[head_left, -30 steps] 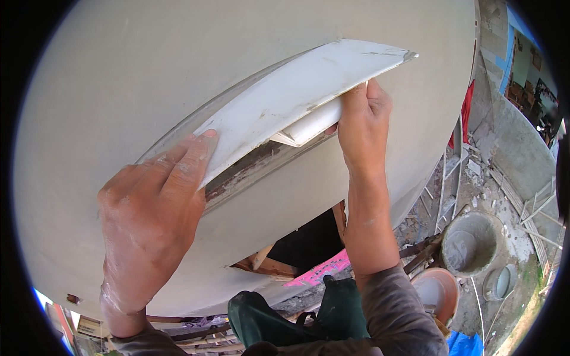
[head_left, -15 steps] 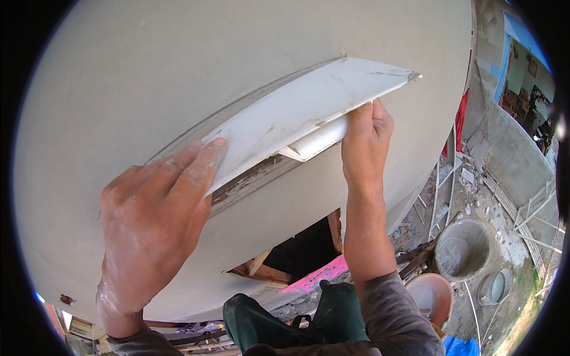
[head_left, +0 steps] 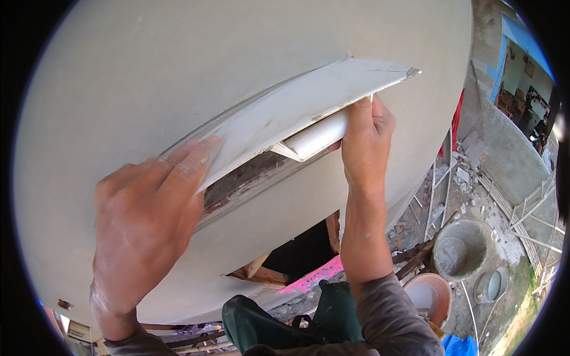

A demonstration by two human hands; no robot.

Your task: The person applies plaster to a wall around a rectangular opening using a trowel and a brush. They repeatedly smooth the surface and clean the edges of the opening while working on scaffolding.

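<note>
A long white float [head_left: 285,110], like a plasterer's smoothing board, lies tilted against the smooth grey wall [head_left: 148,71]. It has a white handle piece [head_left: 316,137] on its near side. My right hand [head_left: 369,133] is closed round the right end of that handle. At the float's lower left end my left hand [head_left: 154,204] grips it, fingers over its face; the thumb is hidden. Under the float's lower edge shows a dark, brown-streaked strip [head_left: 237,188]. The face of the float toward the wall is mostly hidden.
Below is a dark, wood-framed opening [head_left: 303,252] in the wall. At lower right stand a round cement-smeared tub [head_left: 460,249], an orange basin [head_left: 430,296] and a small bucket [head_left: 493,286]. Bamboo poles [head_left: 516,219] and rubble lie beyond them; a blue-framed doorway [head_left: 525,89] is farther off.
My left hand has shifted slightly left and down with the float's left end. The float's face has tipped a little, and more of the dark strip shows beneath it. My right hand keeps its grip.
</note>
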